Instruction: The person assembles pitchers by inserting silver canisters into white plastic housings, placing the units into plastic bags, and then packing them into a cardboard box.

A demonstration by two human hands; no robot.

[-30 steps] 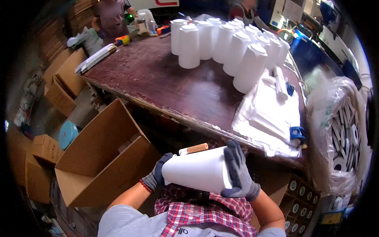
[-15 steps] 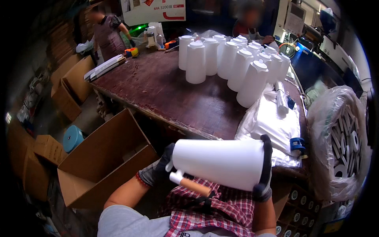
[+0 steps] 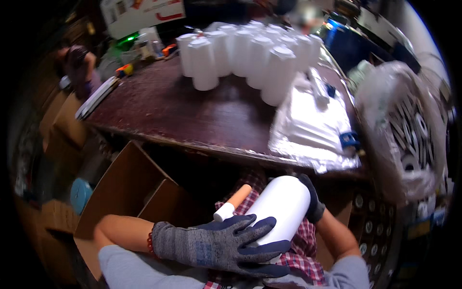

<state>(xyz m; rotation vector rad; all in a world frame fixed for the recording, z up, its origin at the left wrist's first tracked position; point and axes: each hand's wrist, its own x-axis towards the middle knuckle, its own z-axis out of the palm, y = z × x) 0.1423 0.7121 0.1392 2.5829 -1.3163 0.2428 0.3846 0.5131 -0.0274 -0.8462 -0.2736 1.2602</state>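
Observation:
A white jug (image 3: 284, 207) lies tilted in front of my body, one end pointing away toward the table. From its left side sticks a handle with a white joint and a light-brown grip (image 3: 239, 196). My left hand (image 3: 236, 245), in a grey and dark-blue glove, lies across the jug's near end with fingers spread round it. That end is mostly hidden by the glove. My right hand (image 3: 313, 200), also gloved, holds the jug's far right side; its fingers are partly hidden. Several similar white jugs (image 3: 204, 65) with lids stand on the dark-red table (image 3: 192, 113).
Clear plastic bags (image 3: 310, 123) lie stacked at the table's right. An open cardboard box (image 3: 127, 192) stands at left. At right, a plastic-lined container (image 3: 380, 139) holds white parts, above a compartmented box (image 3: 370, 226). Another person (image 3: 79, 67) stands at far left.
The jug has turned from crosswise to pointing away from me. My left hand has moved from its left end over its near end. My view has shifted, too.

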